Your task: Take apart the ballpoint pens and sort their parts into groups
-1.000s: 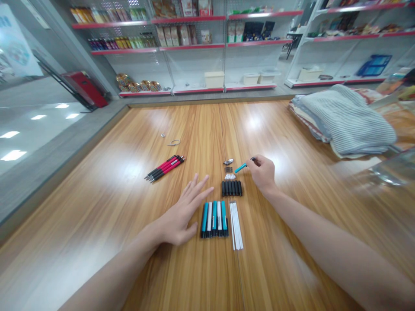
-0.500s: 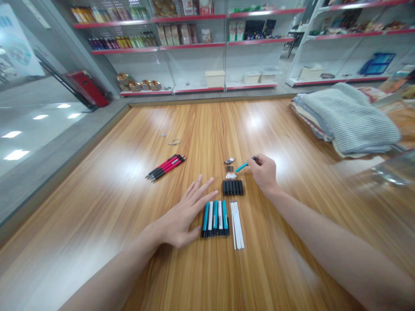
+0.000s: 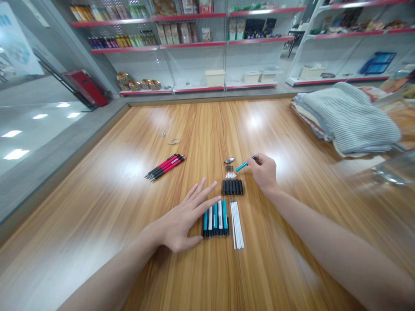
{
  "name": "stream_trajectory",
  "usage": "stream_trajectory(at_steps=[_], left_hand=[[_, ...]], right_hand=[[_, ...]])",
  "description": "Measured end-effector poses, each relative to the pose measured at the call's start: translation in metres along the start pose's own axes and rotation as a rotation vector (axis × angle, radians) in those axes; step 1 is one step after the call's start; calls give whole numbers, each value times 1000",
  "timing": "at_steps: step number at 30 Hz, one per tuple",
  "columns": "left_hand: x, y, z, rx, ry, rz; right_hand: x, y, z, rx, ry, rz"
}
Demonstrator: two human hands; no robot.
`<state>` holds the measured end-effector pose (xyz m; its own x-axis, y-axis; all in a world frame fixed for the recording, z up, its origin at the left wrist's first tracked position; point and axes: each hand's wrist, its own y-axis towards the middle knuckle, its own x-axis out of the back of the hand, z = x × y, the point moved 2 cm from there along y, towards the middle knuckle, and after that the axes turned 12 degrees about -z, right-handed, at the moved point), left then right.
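Note:
My left hand [image 3: 186,216] lies with fingers spread at the left side of a row of blue and white pen barrels [image 3: 220,218], its index finger over their upper ends. Between the fingertips of my right hand [image 3: 263,170] is a blue pen barrel [image 3: 241,166], tilted, with its lower end pointing left. Just left of that barrel are small white parts [image 3: 231,176], small dark springs [image 3: 229,168] and shiny metal tips [image 3: 230,160]. Below them sits a row of black grips [image 3: 232,187]. Several white refills [image 3: 237,224] lie to the right of the barrels.
Several red and black pens [image 3: 165,167] lie together on the left of the wooden table [image 3: 129,207]. Beyond them is a thin looped tie [image 3: 174,141]. Folded cloths [image 3: 350,116] and a clear container [image 3: 397,168] occupy the right side. Shelves [image 3: 194,45] stand behind the table.
My left hand has shifted slightly right, its fingers now over the upper ends of the left barrels. The right hand and its blue barrel have stayed in place.

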<state>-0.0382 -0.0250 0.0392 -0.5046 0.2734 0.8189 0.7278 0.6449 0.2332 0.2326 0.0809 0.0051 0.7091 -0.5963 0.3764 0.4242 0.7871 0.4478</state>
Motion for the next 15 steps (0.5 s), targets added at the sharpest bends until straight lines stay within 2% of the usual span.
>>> stream_trajectory(at_steps=[11, 13, 15], left_hand=[[1, -1, -1, -13, -53, -50], [1, -1, 2, -6, -90, -142], [0, -2, 8, 20, -133, -341]], right_hand=[[1, 0, -1, 38, 31, -52], [6, -4, 6, 111, 88, -88], [11, -13, 19, 294, 167, -76]])
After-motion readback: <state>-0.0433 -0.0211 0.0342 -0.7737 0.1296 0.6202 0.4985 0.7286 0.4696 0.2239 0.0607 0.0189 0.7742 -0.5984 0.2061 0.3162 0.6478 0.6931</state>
